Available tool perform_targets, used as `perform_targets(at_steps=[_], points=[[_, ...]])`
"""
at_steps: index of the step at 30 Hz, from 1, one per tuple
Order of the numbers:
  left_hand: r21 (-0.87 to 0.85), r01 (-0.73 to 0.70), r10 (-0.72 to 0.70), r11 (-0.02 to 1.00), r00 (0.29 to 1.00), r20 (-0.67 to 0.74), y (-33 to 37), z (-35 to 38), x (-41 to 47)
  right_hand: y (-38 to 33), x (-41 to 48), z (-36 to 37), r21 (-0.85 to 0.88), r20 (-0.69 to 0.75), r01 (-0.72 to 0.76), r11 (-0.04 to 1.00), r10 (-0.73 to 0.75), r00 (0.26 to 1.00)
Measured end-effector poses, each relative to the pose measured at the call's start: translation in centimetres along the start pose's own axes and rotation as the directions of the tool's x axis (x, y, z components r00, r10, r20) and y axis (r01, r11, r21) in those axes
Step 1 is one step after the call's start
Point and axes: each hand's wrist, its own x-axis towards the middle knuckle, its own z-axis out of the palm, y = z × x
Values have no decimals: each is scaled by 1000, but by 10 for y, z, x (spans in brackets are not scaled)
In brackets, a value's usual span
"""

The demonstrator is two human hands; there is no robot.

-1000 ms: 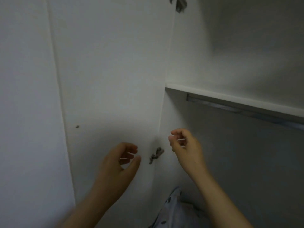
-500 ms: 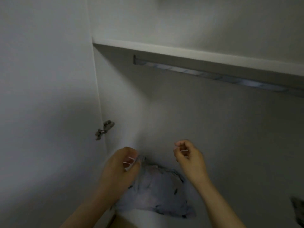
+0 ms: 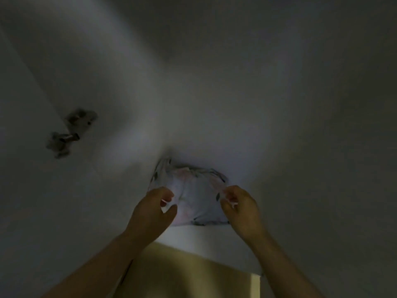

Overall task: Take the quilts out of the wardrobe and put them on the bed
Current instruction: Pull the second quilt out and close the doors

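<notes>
A folded pale quilt with small dark and pink prints lies on the white floor of the wardrobe, pushed into its back left corner. My left hand is at the quilt's left edge with fingers curled, thumb and fingers close together at the fabric. My right hand is at the quilt's right edge, fingers curled likewise. The picture is blurred and dim, so a firm hold on the fabric does not show. The bed is out of view.
A metal door hinge sits on the wardrobe's left side panel. The white back wall fills the upper view. Below the wardrobe's front edge a yellowish floor shows.
The view has dropped from the shelf and hanging rail down to the wardrobe floor. Both hands have moved forward and down onto the two sides of the quilt.
</notes>
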Motion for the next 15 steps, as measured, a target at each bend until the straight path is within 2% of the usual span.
perform_targets(at_steps=[5,15], points=[[62,10,-15,998,997,75,-52,48,19,61,11,38,-84,86,-53,995,60,994],[144,95,-106,985,992,74,-168,167,68,198,59,135,-165,193,2,986,30,981]])
